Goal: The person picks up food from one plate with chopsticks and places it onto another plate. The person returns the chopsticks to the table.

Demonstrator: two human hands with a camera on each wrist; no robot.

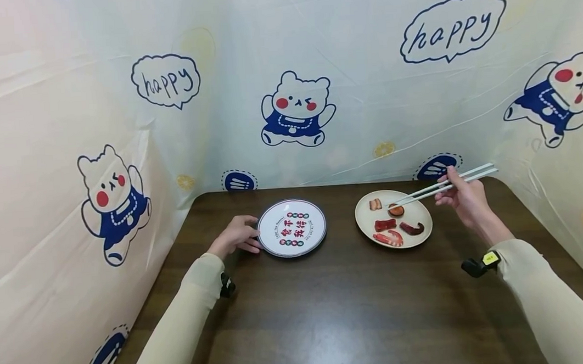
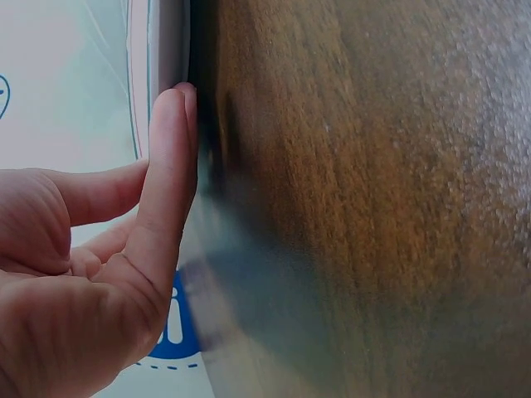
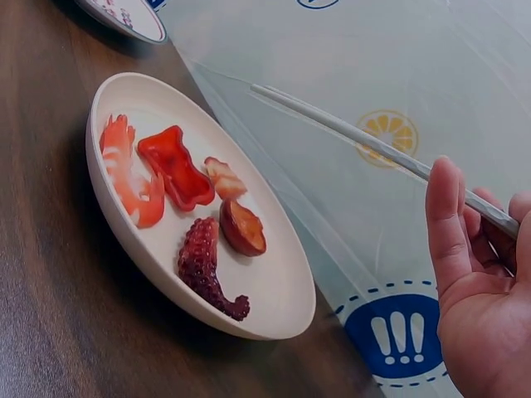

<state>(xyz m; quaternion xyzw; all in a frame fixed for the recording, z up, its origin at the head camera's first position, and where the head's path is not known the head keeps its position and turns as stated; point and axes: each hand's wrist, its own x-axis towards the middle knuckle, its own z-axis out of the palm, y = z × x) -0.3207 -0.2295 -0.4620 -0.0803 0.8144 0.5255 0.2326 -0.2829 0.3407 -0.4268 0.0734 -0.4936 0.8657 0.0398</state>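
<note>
On the left of the table lies a round white plate (image 1: 292, 217) with a dark rim and red printed characters. My left hand (image 1: 239, 234) holds its left edge; the left wrist view shows fingertips against the plate's side (image 2: 172, 41). My right hand (image 1: 463, 198) grips a pair of pale chopsticks (image 3: 340, 128), their tips hovering above the food on the cream plate (image 3: 141, 249). That plate bears a shrimp (image 3: 133, 178), a red slice (image 3: 177, 170), a small pale-orange striped piece (image 3: 224, 177), a round brown piece (image 3: 243, 226) and a curled octopus tentacle (image 3: 203, 274).
Both plates stand toward the back of the brown wooden table (image 1: 318, 312), with a gap between them. A light printed curtain (image 1: 366, 90) hangs behind the table and along both sides. Each wrist wears a small black device (image 1: 480, 264).
</note>
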